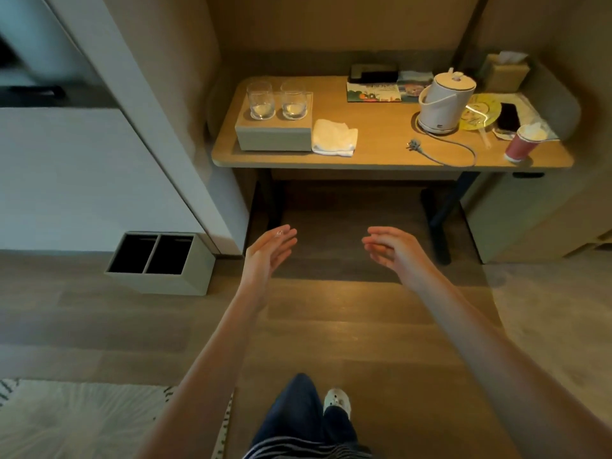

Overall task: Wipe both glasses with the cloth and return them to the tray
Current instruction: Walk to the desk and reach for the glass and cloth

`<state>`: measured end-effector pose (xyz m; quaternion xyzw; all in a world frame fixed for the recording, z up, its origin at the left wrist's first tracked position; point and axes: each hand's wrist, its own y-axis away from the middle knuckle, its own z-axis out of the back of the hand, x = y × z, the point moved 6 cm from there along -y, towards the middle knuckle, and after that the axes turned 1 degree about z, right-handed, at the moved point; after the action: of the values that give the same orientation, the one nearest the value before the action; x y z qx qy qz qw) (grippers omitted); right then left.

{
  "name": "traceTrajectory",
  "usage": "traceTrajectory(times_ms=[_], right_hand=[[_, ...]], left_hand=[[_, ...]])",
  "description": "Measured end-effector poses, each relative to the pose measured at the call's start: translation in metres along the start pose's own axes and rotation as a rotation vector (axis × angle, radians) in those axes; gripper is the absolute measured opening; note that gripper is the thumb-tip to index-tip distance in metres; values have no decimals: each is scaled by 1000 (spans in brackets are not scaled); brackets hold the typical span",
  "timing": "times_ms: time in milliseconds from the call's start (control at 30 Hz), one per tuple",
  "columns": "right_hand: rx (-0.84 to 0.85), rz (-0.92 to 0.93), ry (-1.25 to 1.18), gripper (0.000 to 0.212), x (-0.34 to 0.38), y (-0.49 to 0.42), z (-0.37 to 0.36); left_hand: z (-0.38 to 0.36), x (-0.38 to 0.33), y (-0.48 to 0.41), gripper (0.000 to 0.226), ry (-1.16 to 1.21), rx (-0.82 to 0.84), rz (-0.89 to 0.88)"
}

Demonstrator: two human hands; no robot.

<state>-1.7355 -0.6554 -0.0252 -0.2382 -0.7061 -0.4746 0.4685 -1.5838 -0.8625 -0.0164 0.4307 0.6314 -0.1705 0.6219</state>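
Empty and relaxed, my left hand (270,250) and right hand (392,248) hover short of the table (374,140); both glasses (261,100) stand on the tray (273,138) at its left end, cloth (334,138) just beside. Wiping seems all ahead.

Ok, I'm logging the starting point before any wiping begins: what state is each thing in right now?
Left glass: upright on the tray.
Right glass: upright on the tray.
Cloth: loosely folded, on the table beside the tray.
Kettle: lid on, plug lying unplugged on the table.
Phone: screen dark.
Left hand: open, empty.
Right hand: open, empty.
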Motion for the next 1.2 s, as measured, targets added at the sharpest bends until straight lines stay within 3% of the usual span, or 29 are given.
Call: traceTrajectory(times_ms=[900, 1200], right_hand=[[-38, -26, -139, 26, 127, -278, -75], [26, -10, -79, 19, 180, -383, -77]], left_hand=[[-22, -107, -317, 24, -7, 73, 7], [-44, -124, -396, 26, -91, -5, 15]])
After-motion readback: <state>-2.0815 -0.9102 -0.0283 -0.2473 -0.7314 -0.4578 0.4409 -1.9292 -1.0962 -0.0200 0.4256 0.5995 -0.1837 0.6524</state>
